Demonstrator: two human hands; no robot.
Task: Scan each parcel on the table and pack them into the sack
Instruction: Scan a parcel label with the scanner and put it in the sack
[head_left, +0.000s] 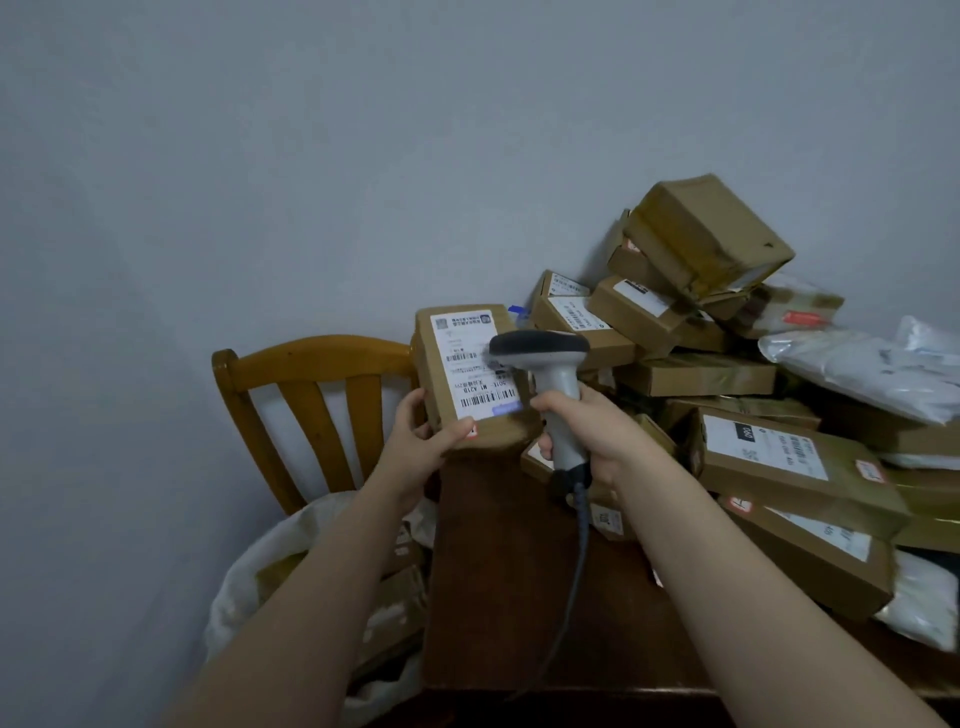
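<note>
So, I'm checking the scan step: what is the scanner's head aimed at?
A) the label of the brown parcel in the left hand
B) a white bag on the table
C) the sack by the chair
A: the right hand grips the scanner, whose head sits right over the white label of the brown parcel that the left hand holds up.

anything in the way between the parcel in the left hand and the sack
Nothing visible blocks it. The sack stands open below and left of the parcel the left hand holds; only that arm crosses its mouth.
</note>
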